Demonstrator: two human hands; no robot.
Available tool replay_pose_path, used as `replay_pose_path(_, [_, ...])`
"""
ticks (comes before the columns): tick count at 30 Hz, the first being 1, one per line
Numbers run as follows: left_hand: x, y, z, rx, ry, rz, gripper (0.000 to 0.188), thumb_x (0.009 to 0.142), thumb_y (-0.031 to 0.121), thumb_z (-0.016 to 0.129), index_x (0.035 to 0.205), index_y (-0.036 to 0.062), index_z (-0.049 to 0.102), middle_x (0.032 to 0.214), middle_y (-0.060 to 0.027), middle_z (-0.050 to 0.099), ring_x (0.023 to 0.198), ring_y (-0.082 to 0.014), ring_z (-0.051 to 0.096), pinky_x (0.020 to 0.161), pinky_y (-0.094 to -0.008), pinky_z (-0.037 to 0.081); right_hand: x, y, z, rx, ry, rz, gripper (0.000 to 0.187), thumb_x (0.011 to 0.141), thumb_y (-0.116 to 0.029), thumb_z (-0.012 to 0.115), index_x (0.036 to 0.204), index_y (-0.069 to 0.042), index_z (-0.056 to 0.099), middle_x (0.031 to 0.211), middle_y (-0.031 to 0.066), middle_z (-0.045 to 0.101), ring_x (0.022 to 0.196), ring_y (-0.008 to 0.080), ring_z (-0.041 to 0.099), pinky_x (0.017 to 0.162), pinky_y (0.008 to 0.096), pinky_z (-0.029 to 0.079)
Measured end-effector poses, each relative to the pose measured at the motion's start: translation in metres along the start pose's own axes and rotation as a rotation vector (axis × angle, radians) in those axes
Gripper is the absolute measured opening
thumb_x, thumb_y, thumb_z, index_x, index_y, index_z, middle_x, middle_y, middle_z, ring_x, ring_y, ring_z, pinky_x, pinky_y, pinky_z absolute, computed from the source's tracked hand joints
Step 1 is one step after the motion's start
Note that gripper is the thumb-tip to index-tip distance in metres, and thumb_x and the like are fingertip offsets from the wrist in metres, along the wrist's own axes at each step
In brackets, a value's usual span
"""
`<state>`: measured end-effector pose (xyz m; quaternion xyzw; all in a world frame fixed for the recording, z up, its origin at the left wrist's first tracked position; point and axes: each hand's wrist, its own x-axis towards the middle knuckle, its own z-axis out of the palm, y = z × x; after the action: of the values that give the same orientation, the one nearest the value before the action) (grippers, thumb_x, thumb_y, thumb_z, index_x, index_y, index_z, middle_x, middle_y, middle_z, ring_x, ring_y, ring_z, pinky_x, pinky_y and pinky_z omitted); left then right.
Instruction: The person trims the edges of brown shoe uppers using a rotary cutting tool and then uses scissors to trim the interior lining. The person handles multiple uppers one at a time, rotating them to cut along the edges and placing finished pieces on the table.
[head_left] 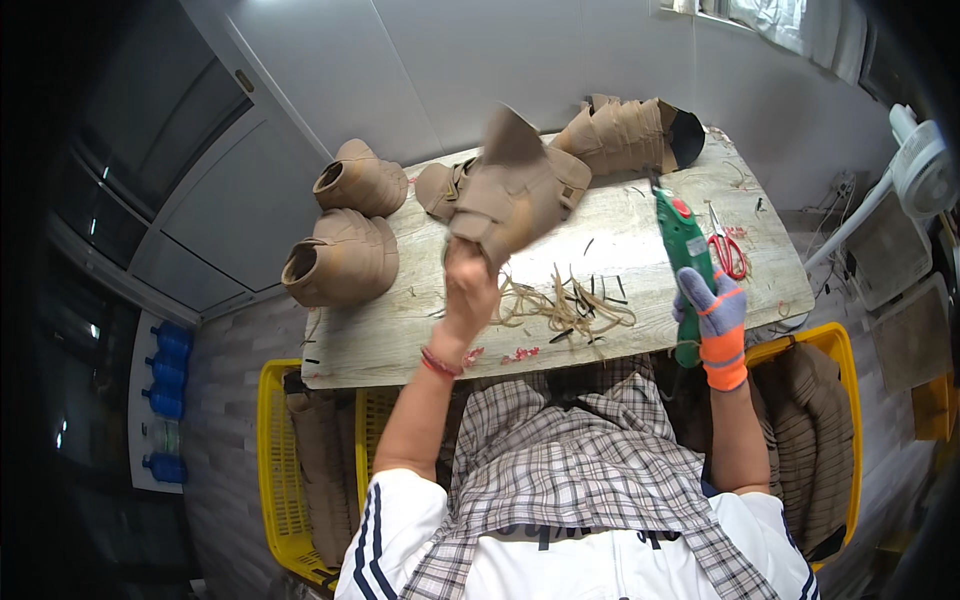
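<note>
My bare left hand [470,292] is raised over the table, gripping one end of a tan shoe upper [505,195]. The upper is blurred, with its tongue flap pointing up and away from me. In my right hand [715,310], which wears a grey and orange glove, is a green handheld power tool [682,235] with a red button and a narrow dark tip pointing away. The tool and the upper are apart. Red-handled scissors [735,256] lie just right of the tool. Loose tan strips [565,308] and dark scraps lie between my hands.
Nested tan uppers stand at the table's left, in a far stack [362,180] and a nearer stack [345,262]. Another stack [620,138] lies at the back. Yellow baskets of uppers flank me, left [275,440] and right [850,400]. A white fan [920,170] stands at right.
</note>
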<state>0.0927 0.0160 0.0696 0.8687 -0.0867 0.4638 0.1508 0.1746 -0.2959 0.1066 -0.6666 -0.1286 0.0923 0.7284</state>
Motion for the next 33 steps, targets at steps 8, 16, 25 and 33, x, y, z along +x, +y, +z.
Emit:
replay_pose_path(8, [0.102, -0.148, 0.035, 0.414, -0.297, -0.488, 0.030, 0.079, 0.023, 0.070, 0.093, -0.0030, 0.067, 0.108, -0.0218, 0.062, 0.106, -0.0374, 0.053, 0.089, -0.0446, 0.046, -0.006, 0.007, -0.016, 0.011, 0.041, 0.015, 0.024, 0.089, -0.023, 0.068, 0.088, -0.002, 0.057, 0.063, 0.0032, 0.054, 0.052, 0.0114, 0.051, 0.050, 0.0251, 0.041])
replay_pose_path(16, [0.014, -0.118, 0.218, -1.449, 0.233, -1.673, 0.035, 0.079, 0.034, 0.078, 0.094, 0.0075, 0.061, 0.081, -0.0014, 0.056, 0.063, -0.0188, 0.047, 0.063, -0.0402, 0.047, 0.002, 0.027, -0.027, -0.039, 0.071, 0.069, 0.022, 0.089, -0.020, 0.069, 0.085, -0.003, 0.057, 0.062, 0.0029, 0.055, 0.051, 0.0108, 0.052, 0.049, 0.0253, 0.041])
replay_pose_path(25, [0.025, -0.069, 0.196, -1.213, 0.568, -1.179, 0.019, 0.087, 0.013, 0.068, 0.101, 0.0006, 0.066, 0.092, -0.0011, 0.065, 0.085, -0.0122, 0.058, 0.080, -0.0300, 0.047, -0.004, 0.047, -0.028, -0.096, 0.078, 0.163, 0.022, 0.083, -0.016, 0.074, 0.094, -0.002, 0.061, 0.064, -0.0009, 0.057, 0.053, 0.0061, 0.051, 0.049, 0.0217, 0.041])
replay_pose_path(33, [-0.062, 0.009, 0.122, -0.964, 0.145, -1.073, 0.024, 0.089, 0.017, 0.069, 0.103, -0.0025, 0.069, 0.094, -0.0008, 0.068, 0.085, -0.0065, 0.059, 0.077, -0.0230, 0.047, -0.015, 0.053, -0.011, -0.085, -0.008, 0.190, 0.028, 0.083, -0.016, 0.076, 0.100, -0.001, 0.060, 0.066, -0.0025, 0.054, 0.055, 0.0047, 0.049, 0.050, 0.0210, 0.040])
